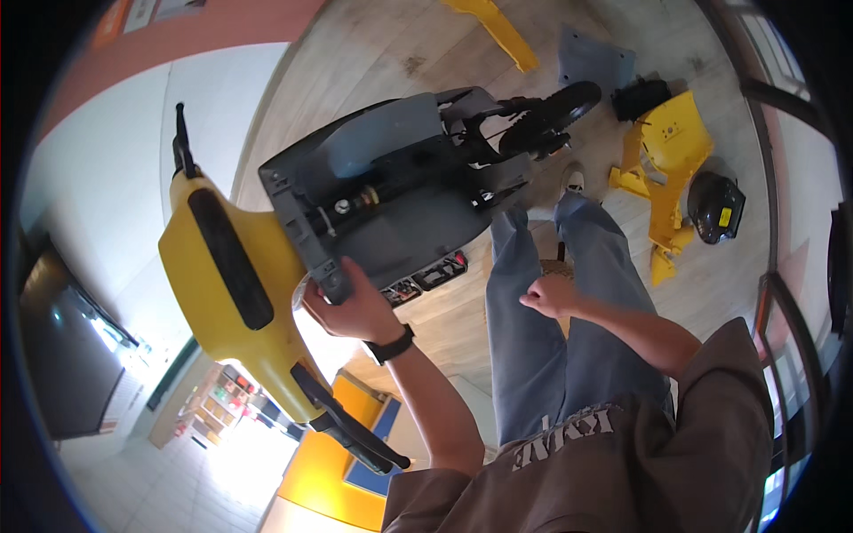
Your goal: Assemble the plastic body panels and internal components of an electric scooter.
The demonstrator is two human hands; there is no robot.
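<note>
Before me stands a partly dismantled scooter, with a yellow handlebar cover (pixel 200 266), a dark grey front panel (pixel 391 226) and a black wheel (pixel 555 115). Inside the panel's recess, a brass-coloured fitting and a small round part show. My left hand (pixel 360 309) grips the panel's lower corner near the handlebar cover; its thumb lies on the edge and the other fingers are partly hidden behind it. Over my thighs, away from the scooter, my right hand (pixel 549 295) is closed. Whether anything small is inside it cannot be made out.
An open tool case (pixel 431 278) lies on the floor below the panel. To the right are yellow body panels (pixel 671 133), a glossy black shell (pixel 713 209) and a black part (pixel 641 99). Farther off lie a grey plate (pixel 595 60) and a yellow strip (pixel 498 34).
</note>
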